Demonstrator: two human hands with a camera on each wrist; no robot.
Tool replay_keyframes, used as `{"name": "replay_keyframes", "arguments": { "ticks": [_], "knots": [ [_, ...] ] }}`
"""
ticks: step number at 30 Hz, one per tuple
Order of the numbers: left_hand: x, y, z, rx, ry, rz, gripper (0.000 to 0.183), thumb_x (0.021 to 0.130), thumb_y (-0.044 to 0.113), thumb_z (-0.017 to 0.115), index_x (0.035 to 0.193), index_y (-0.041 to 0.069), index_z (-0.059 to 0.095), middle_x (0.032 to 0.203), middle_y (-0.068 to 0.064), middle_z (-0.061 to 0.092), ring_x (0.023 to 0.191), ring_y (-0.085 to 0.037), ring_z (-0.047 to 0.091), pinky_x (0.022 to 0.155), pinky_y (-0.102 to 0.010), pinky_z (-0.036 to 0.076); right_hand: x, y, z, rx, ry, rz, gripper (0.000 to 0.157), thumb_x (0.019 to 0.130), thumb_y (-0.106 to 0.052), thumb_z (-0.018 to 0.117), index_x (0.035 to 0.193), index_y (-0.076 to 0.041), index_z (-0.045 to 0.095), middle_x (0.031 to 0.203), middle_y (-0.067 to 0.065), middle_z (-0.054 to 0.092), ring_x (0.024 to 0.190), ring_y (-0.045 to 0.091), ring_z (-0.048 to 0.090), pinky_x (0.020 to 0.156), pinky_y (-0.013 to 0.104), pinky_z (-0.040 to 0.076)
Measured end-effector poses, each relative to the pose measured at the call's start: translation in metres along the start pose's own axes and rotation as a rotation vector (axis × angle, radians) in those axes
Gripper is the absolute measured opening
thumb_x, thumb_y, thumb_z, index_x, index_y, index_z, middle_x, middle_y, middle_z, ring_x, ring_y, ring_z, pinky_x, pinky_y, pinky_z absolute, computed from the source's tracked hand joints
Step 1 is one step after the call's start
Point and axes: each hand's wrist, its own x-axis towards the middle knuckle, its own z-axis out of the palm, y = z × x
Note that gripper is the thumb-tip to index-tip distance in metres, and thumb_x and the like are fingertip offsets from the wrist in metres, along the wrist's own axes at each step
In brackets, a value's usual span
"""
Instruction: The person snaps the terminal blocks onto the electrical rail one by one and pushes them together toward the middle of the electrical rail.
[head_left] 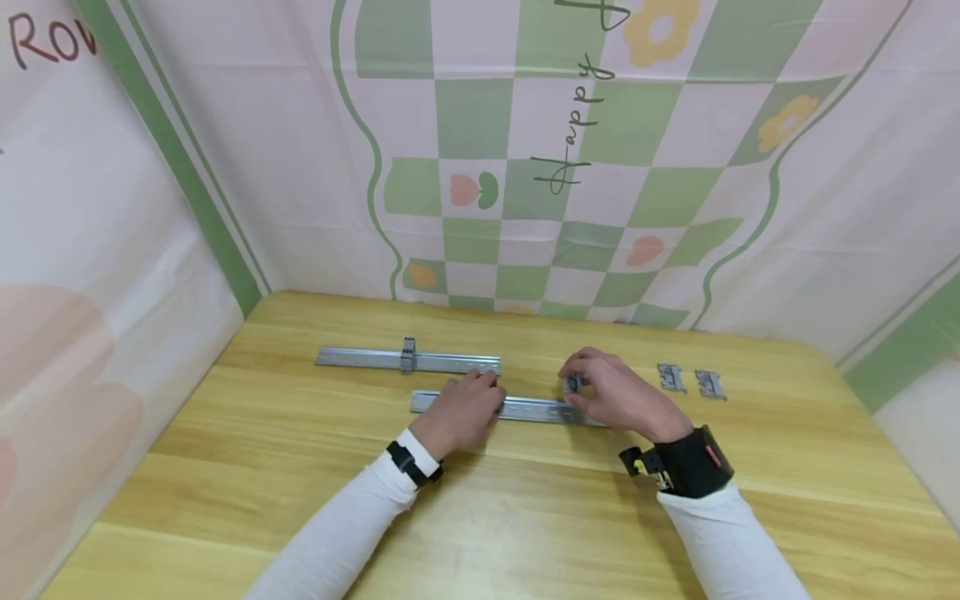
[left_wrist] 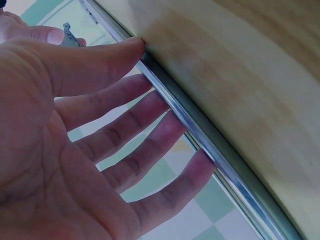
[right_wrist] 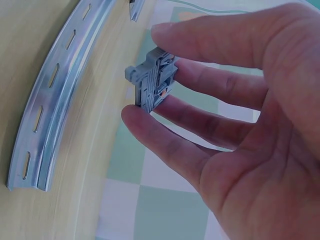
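Left hand [head_left: 462,410] has fingers and thumb gripping the edges of the front slotted silver metal rail [head_left: 534,409]. Right hand [head_left: 618,392] pinches a small grey ridged plastic block [right_wrist: 154,80] near that rail's right end — some open room between block and rail. Two flat grey plastic pieces [head_left: 671,377] lie further right — well apart from both rail edges.
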Motion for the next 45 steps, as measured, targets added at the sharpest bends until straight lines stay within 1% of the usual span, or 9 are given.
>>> {"name": "replay_keyframes", "arguments": {
  "ticks": [7,11,14,19,22,27,32,37,45],
  "knots": [
    [-0.001,-0.001,-0.002,-0.025,0.013,0.004,0.008,0.096,0.008,0.065,0.097,0.013,0.071,0.106,-0.002,0.059,0.095,-0.02,0.054,0.07,-0.031,0.053,-0.001,-0.001,-0.002,-0.002,0.022,-0.014,0.029,0.088,-0.006,0.077,0.116,0.001,0.069,0.119,0.017,0.063,0.099,0.029,0.065,0.081,0.043,0.056],
    [-0.002,-0.002,-0.004,-0.034,0.011,0.009,0.009,0.097,0.009,0.065,0.099,0.012,0.072,0.104,-0.003,0.06,0.093,-0.019,0.054,0.068,-0.028,0.052,0.0,-0.001,-0.002,-0.014,0.045,-0.023,0.034,0.088,-0.005,0.077,0.12,0.001,0.067,0.12,0.017,0.063,0.099,0.03,0.065,0.081,0.044,0.056],
    [-0.003,-0.003,-0.004,-0.039,0.002,0.001,0.009,0.098,0.01,0.065,0.1,0.013,0.073,0.104,-0.002,0.06,0.093,-0.019,0.054,0.07,-0.03,0.053,0.0,-0.001,-0.001,-0.009,0.062,-0.023,0.044,0.088,-0.004,0.077,0.129,0.003,0.062,0.123,0.019,0.062,0.103,0.033,0.065,0.083,0.046,0.056],
    [-0.003,-0.002,-0.004,-0.049,-0.011,-0.026,0.011,0.099,0.012,0.063,0.103,0.014,0.073,0.106,-0.003,0.06,0.096,-0.02,0.055,0.077,-0.04,0.056,0.002,-0.001,0.0,0.001,0.084,-0.024,0.059,0.088,-0.004,0.078,0.139,0.005,0.051,0.123,0.02,0.061,0.108,0.037,0.063,0.087,0.049,0.055],
    [-0.003,-0.001,-0.004,-0.049,-0.012,-0.03,0.013,0.1,0.014,0.062,0.106,0.014,0.074,0.106,-0.003,0.06,0.098,-0.021,0.055,0.079,-0.044,0.056,0.003,-0.001,0.0,0.001,0.092,-0.031,0.058,0.088,-0.003,0.078,0.139,0.006,0.052,0.123,0.02,0.061,0.11,0.038,0.062,0.089,0.051,0.054],
    [-0.003,0.001,-0.004,-0.031,-0.011,-0.025,0.015,0.101,0.015,0.061,0.108,0.015,0.074,0.107,-0.003,0.06,0.1,-0.022,0.056,0.08,-0.045,0.056,0.003,-0.001,0.001,0.02,0.099,-0.04,0.053,0.088,-0.001,0.077,0.135,0.005,0.054,0.124,0.019,0.061,0.112,0.04,0.061,0.091,0.051,0.053],
    [-0.002,0.002,-0.004,-0.012,-0.02,-0.021,0.015,0.101,0.016,0.061,0.109,0.015,0.074,0.109,-0.004,0.059,0.101,-0.022,0.056,0.08,-0.044,0.056,0.004,-0.001,0.003,0.072,0.11,-0.047,0.05,0.087,0.002,0.077,0.132,0.005,0.056,0.124,0.019,0.06,0.114,0.04,0.06,0.094,0.051,0.052],
    [0.0,0.002,-0.003,0.031,-0.041,-0.012,0.015,0.101,0.018,0.06,0.11,0.015,0.072,0.115,-0.005,0.059,0.106,-0.024,0.055,0.084,-0.046,0.056,0.006,-0.005,0.005,0.158,0.104,-0.07,0.051,0.087,0.003,0.076,0.134,0.006,0.054,0.127,0.022,0.059,0.118,0.042,0.058,0.099,0.052,0.05],
    [0.0,0.003,-0.002,0.099,-0.063,0.016,0.024,0.099,0.019,0.06,0.12,0.012,0.067,0.123,-0.009,0.056,0.112,-0.026,0.054,0.088,-0.045,0.055,0.01,-0.011,0.015,0.315,0.065,-0.098,0.052,0.091,0.003,0.072,0.138,0.007,0.051,0.134,0.025,0.056,0.123,0.039,0.056,0.102,0.052,0.048]
  ]
}}
